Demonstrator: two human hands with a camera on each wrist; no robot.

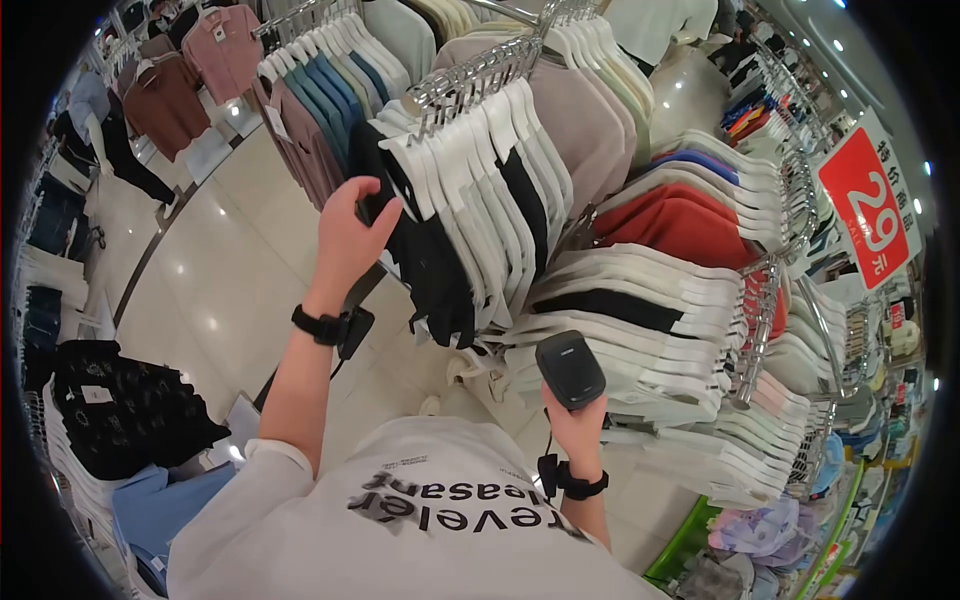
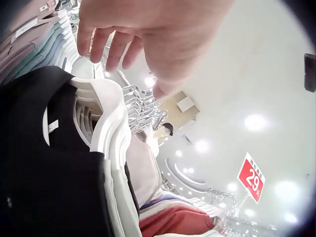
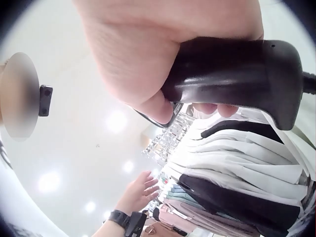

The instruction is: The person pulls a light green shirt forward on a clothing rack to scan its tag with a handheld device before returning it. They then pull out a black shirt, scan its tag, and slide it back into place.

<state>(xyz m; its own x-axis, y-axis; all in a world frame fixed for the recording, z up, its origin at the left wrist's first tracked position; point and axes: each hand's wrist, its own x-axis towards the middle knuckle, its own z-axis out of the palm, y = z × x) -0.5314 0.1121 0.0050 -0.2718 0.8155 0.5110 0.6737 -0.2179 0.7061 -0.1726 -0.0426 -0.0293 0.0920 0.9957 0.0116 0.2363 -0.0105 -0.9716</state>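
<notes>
My left hand [image 1: 350, 240] is raised beside the front of a rack of hung shirts, thumb and fingers apart, with nothing in it. Closest to it hangs a black shirt [image 1: 425, 265], the first on the row, with white and grey shirts [image 1: 510, 240] behind it. From the left wrist, the loosely bent fingers [image 2: 113, 49] show above the black shirt's collar and the white hangers [image 2: 111, 98]. In my right hand [image 1: 578, 430] I grip a black handheld barcode scanner [image 1: 571, 368], its head up. The right wrist view shows my palm wrapped round the scanner's handle [image 3: 222, 71], a cable leaving its end.
More shirts on white hangers [image 1: 640, 310] fill the rack arm at right, red ones [image 1: 675, 222] among them. A red price sign [image 1: 868, 208] stands at far right. Folded black clothes [image 1: 130, 410] lie at lower left. Tiled floor [image 1: 225, 270] runs along the left.
</notes>
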